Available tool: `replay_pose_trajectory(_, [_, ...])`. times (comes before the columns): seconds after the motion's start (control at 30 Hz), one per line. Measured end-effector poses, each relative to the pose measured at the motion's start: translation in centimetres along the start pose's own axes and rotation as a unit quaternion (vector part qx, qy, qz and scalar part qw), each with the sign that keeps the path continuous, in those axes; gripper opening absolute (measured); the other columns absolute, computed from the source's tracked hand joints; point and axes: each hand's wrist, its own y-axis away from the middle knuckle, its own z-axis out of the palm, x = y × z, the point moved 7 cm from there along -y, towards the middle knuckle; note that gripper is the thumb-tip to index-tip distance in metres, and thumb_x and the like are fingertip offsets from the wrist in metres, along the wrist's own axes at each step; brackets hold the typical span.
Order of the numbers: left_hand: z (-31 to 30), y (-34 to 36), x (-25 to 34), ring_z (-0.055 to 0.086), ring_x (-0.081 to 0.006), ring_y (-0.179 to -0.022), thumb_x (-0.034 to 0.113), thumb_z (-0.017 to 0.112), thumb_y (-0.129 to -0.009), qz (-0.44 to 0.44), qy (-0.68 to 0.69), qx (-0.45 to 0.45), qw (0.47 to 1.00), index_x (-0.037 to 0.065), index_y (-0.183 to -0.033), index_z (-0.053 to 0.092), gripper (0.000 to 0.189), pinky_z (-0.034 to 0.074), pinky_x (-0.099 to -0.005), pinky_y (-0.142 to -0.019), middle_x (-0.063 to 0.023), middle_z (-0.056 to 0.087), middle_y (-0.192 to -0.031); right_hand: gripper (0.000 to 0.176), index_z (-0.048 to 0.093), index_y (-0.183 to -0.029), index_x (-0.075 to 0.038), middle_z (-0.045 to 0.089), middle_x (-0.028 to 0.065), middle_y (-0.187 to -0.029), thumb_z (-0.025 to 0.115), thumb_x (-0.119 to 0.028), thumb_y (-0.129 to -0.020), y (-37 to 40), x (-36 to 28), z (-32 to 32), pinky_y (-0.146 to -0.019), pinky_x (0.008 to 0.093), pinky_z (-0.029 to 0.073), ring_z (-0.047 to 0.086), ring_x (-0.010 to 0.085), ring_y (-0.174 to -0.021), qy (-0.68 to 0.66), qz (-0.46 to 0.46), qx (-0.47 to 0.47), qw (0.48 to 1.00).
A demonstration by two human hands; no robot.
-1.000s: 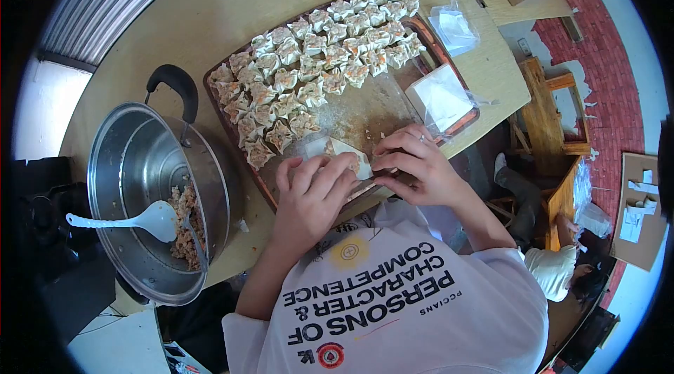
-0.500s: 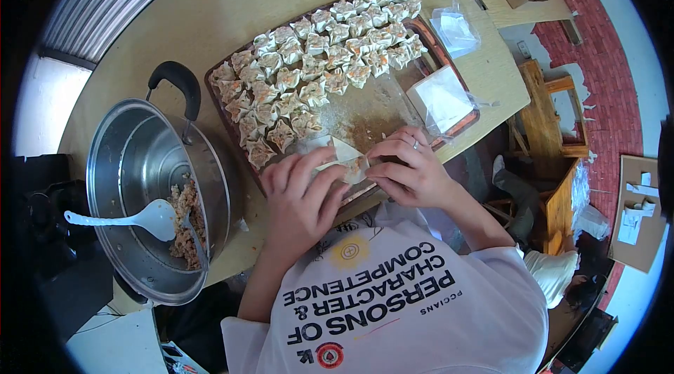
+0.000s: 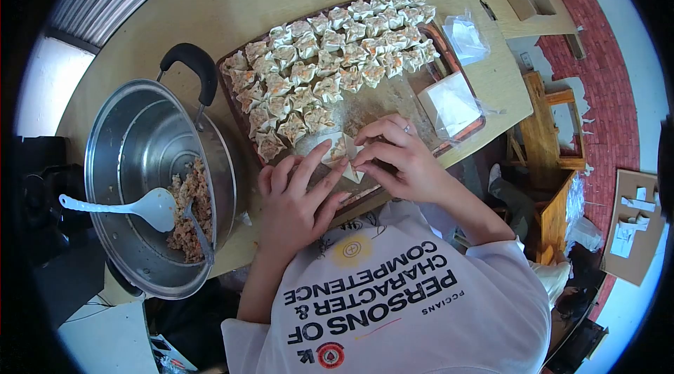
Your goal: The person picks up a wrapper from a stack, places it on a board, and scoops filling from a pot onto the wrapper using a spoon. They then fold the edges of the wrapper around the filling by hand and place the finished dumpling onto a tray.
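A partly folded dumpling (image 3: 338,149) with white wrapper corners is between my two hands at the near edge of the tray (image 3: 379,102). My left hand (image 3: 300,195) has its fingertips on the wrapper's left side, its other fingers loosely bent. From the right, my right hand (image 3: 401,161), with a ring on one finger, pinches the wrapper between thumb and fingers. Rows of shaped dumplings (image 3: 328,63) with orange bits on top fill the tray's far and left parts. A stack of white wrappers (image 3: 449,104) lies in plastic at the tray's right end.
On the left, a large metal pot (image 3: 133,149) holds minced filling (image 3: 191,223), a white ladle (image 3: 156,210) and a metal spoon (image 3: 201,235). A plastic packet (image 3: 465,40) lies beyond the tray. Part of another person (image 3: 516,202) shows at the right, near wooden furniture (image 3: 544,118).
The wrapper is now gathered higher around its filling. My fingers have shifted on it, the right ones rising over its edge. The view has moved slightly, shifting the tray to the right.
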Motion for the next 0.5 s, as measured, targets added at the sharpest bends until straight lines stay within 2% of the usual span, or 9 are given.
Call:
replay_pose_trajectory(0.27, [-0.02,-0.03,-0.20,0.047,-0.0292,-0.121,0.031,0.071,-0.091,-0.004,0.037,0.009,0.999,0.027,-0.133,0.073,0.043,0.030,-0.0463,-0.108,-0.0025,0.056,-0.149,0.015,0.074,-0.094,-0.019,0.063,-0.0004,-0.113,0.082,-0.013,-0.082,-0.47,0.74,-0.06,-0.094,0.0440,0.035,0.058,0.0243,-0.107,-0.002,0.076,0.010,0.997])
replay_pose_trajectory(0.5, [0.03,0.60,-0.70,0.047,-0.0280,-0.121,0.028,0.074,-0.088,-0.016,0.030,0.052,0.998,0.022,-0.128,0.076,0.041,0.029,-0.0455,-0.108,-0.0017,0.059,-0.145,0.015,0.076,-0.092,-0.020,0.063,-0.0011,-0.113,0.083,-0.014,-0.081,-0.54,0.86,0.14,-0.094,0.0430,0.035,0.057,0.0235,-0.107,0.004,0.091,0.004,0.996])
